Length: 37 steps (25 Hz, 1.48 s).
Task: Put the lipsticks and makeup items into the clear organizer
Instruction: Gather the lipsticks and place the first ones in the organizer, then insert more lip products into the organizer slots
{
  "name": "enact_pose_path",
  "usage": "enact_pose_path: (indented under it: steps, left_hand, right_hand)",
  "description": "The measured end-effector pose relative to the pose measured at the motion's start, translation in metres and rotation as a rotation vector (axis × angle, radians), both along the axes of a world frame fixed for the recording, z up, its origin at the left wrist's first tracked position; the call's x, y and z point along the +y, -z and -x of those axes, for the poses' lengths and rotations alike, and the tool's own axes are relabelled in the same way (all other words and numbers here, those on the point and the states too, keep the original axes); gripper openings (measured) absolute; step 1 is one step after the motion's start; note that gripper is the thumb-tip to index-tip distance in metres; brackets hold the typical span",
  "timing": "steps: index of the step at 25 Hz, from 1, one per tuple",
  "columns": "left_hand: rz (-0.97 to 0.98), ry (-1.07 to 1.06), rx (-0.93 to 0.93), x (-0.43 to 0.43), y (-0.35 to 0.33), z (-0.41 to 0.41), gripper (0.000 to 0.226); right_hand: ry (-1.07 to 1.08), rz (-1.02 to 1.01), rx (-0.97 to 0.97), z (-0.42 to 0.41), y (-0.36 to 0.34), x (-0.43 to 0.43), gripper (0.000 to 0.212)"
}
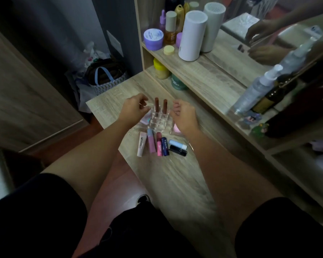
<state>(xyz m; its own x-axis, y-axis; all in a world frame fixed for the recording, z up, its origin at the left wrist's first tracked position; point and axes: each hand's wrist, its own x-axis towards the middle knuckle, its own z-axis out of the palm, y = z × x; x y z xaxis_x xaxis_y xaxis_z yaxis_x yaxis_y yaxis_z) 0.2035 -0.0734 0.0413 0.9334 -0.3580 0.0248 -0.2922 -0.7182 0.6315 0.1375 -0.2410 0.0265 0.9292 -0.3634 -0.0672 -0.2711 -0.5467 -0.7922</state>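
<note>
The clear organizer [158,123] stands on the wooden tabletop [175,179] with two brown lipsticks [156,104] upright in its far slots. My left hand [133,108] hovers at its left side and my right hand [185,115] at its right, both with curled, parted fingers and nothing in them. In front of the organizer lie a white tube [141,144], a pink tube with a blue cap [151,140], a pink lip balm [159,144], a dark blue Nivea stick [165,146], a light blue stick [177,144] and a black stick [177,150]. A pink item [176,129] shows under my right wrist.
A shelf unit with jars, bottles and a white cylinder [192,36] rises behind the table. A mirror [268,40] at the right reflects the hands. A spray bottle [257,90] and dark bottle [270,98] stand at the right. Bags [104,77] sit on the floor at the left.
</note>
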Motion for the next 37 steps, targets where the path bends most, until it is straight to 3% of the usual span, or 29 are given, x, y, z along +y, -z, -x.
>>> enact_pose_path:
  steps: [5, 12, 15, 24, 29, 35, 37]
  left_hand:
    - [-0.178, 0.103, 0.099, 0.009, 0.033, 0.062, 0.017]
    - [-0.428, 0.146, 0.077, 0.003, 0.058, 0.099, 0.03]
    - [-0.448, 0.134, 0.092, 0.002, 0.061, 0.102, 0.031]
    - [-0.381, 0.028, 0.162, -0.006, 0.068, 0.1, 0.029]
    - [-0.265, -0.097, 0.205, -0.006, 0.067, 0.103, 0.031]
    - [-0.003, -0.165, 0.283, 0.007, 0.06, 0.105, 0.061]
    - [0.119, -0.173, 0.285, 0.009, 0.054, 0.101, 0.055]
  right_hand:
    - [0.024, 0.09, 0.046, 0.055, 0.022, 0.002, 0.025]
    - [-0.006, 0.475, 0.317, 0.087, 0.053, -0.002, 0.035]
    - [0.001, 0.502, 0.393, 0.09, 0.06, -0.006, 0.039]
    - [0.051, 0.417, 0.405, 0.087, 0.059, -0.019, 0.027]
    - [0.033, 0.411, 0.401, 0.091, 0.058, -0.023, 0.031]
    - [0.067, 0.164, 0.14, 0.102, 0.046, -0.024, 0.04]
    - [0.101, 0.043, 0.094, 0.101, 0.039, -0.023, 0.043]
